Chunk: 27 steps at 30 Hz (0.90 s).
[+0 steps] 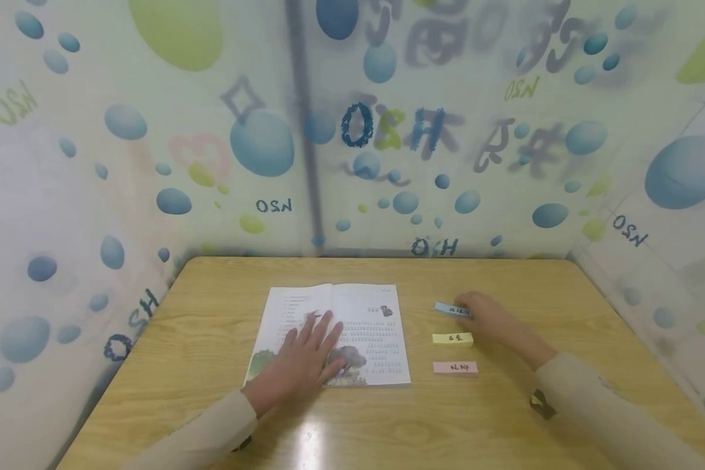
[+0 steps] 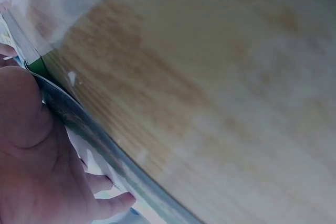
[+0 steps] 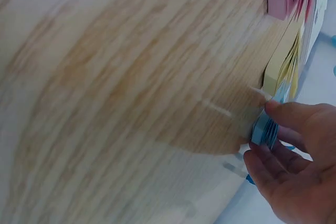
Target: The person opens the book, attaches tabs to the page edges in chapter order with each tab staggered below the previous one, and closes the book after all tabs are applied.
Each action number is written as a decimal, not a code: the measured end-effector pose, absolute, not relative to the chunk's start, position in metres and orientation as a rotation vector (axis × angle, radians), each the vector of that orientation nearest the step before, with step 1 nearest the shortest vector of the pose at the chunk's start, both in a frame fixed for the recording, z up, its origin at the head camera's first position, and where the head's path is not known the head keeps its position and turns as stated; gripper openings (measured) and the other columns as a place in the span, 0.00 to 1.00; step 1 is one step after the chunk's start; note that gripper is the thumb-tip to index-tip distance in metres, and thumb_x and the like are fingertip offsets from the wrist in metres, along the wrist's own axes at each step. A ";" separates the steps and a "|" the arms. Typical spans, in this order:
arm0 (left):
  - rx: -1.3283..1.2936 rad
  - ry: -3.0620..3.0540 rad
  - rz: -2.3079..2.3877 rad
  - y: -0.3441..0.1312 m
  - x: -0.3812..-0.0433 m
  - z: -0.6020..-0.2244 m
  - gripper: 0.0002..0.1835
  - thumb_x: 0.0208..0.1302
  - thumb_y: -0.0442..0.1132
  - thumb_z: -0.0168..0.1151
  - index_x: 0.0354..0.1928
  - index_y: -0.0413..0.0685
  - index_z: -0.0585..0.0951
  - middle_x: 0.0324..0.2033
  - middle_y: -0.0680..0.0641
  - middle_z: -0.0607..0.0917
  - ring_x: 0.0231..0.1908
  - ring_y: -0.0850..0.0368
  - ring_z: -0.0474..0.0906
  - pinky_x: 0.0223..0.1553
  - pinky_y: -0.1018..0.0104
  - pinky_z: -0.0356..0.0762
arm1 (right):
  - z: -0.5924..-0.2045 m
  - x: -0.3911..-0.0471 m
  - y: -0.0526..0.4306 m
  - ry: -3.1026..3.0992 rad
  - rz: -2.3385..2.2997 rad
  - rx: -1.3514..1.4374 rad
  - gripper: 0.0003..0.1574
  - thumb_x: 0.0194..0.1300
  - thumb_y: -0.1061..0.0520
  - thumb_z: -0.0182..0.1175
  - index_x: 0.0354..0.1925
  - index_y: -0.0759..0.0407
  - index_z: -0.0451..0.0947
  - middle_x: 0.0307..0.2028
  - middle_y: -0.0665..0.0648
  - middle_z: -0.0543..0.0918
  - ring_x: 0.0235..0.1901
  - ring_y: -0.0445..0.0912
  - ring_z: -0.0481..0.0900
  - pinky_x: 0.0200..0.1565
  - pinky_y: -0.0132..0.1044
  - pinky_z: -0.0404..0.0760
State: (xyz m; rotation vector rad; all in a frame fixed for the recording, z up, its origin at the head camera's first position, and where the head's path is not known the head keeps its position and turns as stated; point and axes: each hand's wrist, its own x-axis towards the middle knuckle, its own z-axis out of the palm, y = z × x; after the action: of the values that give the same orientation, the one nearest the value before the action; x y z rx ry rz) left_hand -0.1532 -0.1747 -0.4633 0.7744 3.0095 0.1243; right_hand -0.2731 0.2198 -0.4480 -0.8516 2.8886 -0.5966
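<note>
An open book (image 1: pixel 376 346) lies on the table with printed text and pictures of trees on its pages. My left hand (image 1: pixel 308 356) rests flat across its middle, fingers spread. In the left wrist view the palm of the left hand (image 2: pixel 37 156) shows along the book's edge. At the right, my right hand (image 1: pixel 482 313) holds the right end of a blue sticky note pad (image 1: pixel 448 309) with handwriting on it. The right wrist view shows the thumb and fingers of the right hand (image 3: pixel 299 156) pinching the blue pad (image 3: pixel 266 129) by its sides.
Nearer me than the blue pad lie a yellow sticky note pad (image 1: pixel 452 339) and a pink one (image 1: pixel 455 368), both with handwriting. The wooden table (image 1: pixel 388 431) meets a wall (image 1: pixel 388 222) patterned with blue and green drops at its far edge.
</note>
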 end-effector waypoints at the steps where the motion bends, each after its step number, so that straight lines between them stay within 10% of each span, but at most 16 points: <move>1: 0.767 3.007 0.116 -0.174 -0.153 -0.462 0.38 0.80 0.61 0.37 0.80 0.43 0.54 0.78 0.35 0.48 0.75 0.31 0.44 0.66 0.30 0.54 | -0.448 -0.273 0.219 2.893 -0.595 -0.852 0.08 0.59 0.68 0.69 0.38 0.64 0.82 0.30 0.50 0.79 0.32 0.46 0.77 0.40 0.47 0.82; 27: 0.735 2.964 0.180 -0.175 -0.157 -0.459 0.40 0.78 0.64 0.40 0.81 0.47 0.54 0.79 0.38 0.48 0.76 0.33 0.42 0.66 0.30 0.55 | -0.438 -0.269 0.234 2.877 -0.681 -0.786 0.15 0.58 0.66 0.72 0.45 0.64 0.86 0.39 0.55 0.85 0.41 0.53 0.83 0.46 0.54 0.82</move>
State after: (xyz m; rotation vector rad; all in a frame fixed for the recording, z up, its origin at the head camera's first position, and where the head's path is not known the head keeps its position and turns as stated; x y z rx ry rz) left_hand -0.1571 -0.1752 -0.4591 0.7351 2.9644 0.1805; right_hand -0.2687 0.2339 -0.4383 -0.7863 2.8768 -0.6812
